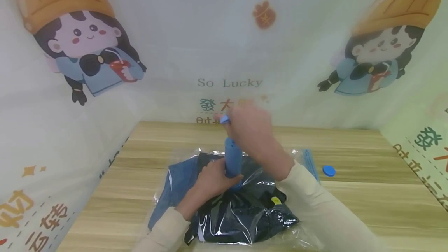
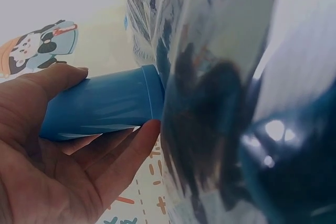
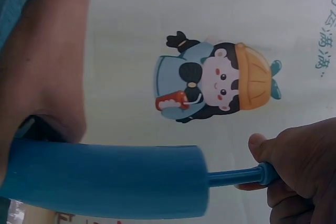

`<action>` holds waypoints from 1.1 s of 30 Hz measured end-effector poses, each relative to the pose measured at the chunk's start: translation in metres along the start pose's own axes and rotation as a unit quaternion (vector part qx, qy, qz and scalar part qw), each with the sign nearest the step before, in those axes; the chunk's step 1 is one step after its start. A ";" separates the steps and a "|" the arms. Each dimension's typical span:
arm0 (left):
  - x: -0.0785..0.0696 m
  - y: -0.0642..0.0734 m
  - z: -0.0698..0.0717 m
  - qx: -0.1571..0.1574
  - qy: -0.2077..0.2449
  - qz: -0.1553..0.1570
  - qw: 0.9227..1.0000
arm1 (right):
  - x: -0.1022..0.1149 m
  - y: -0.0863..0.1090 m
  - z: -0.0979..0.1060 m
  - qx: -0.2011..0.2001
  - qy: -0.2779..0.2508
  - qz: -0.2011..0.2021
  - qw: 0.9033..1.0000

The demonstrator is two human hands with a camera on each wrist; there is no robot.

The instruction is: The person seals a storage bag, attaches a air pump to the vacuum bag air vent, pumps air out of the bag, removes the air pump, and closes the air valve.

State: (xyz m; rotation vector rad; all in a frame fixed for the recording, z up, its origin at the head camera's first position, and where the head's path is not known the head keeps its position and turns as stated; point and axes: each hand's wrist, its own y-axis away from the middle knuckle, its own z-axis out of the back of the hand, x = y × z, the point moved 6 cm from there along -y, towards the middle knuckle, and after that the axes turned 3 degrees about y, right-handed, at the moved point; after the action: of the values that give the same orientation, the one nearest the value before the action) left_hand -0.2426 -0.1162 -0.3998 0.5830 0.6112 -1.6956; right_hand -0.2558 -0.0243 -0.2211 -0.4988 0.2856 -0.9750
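While the blue pump (image 1: 233, 160) stood nearly upright at the lower centre of the frame, its base against the glossy plastic bag (image 1: 245, 224), the left hand (image 1: 210, 180) held its barrel (image 3: 110, 179) between thumb and fingers, and the right hand (image 1: 253, 127) was closed round the handle (image 1: 225, 119) above. Judging by its looks, it was light and stiff but smooth, perhaps slippery; low on the barrel and squarely on the handle seemed the surest holds.

Cream sleeves (image 1: 322, 201), plain cuffs (image 1: 293, 173), bare hands (image 1: 250, 127)
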 end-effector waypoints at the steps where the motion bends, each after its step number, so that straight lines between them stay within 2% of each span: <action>1: 0.000 0.000 0.000 -0.001 -0.002 -0.002 1.000 | 0.000 0.003 -0.006 0.001 0.001 -0.002 1.000; 5: 0.000 -0.001 0.001 -0.003 -0.003 -0.003 1.000 | 0.001 0.013 -0.021 -0.013 0.006 -0.001 1.000; 11: 0.002 -0.001 0.000 0.003 -0.001 0.002 1.000 | 0.003 0.020 -0.026 -0.057 -0.012 0.011 0.998; 20: 0.001 -0.002 -0.001 0.004 -0.004 0.004 1.000 | -0.002 0.016 -0.024 -0.010 -0.024 0.003 1.000; 23: 0.000 -0.001 -0.001 0.003 -0.002 0.005 1.000 | -0.003 0.013 -0.019 0.007 -0.016 0.000 1.000; 26: -0.001 -0.001 -0.001 0.003 0.001 0.007 1.000 | -0.004 0.007 -0.009 0.007 -0.007 0.001 1.000; 30: -0.001 -0.001 -0.001 0.003 0.007 0.009 1.000 | -0.007 -0.004 0.013 -0.013 -0.022 0.000 1.000; 33: 0.001 0.000 -0.002 0.003 0.006 0.008 1.000 | -0.008 -0.014 0.032 -0.006 -0.036 -0.003 0.999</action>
State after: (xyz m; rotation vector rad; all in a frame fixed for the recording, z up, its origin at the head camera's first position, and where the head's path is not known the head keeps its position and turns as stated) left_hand -0.2431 -0.1151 -0.4018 0.6006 0.6098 -1.6806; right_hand -0.2560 -0.0154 -0.1867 -0.5444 0.2253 -0.9597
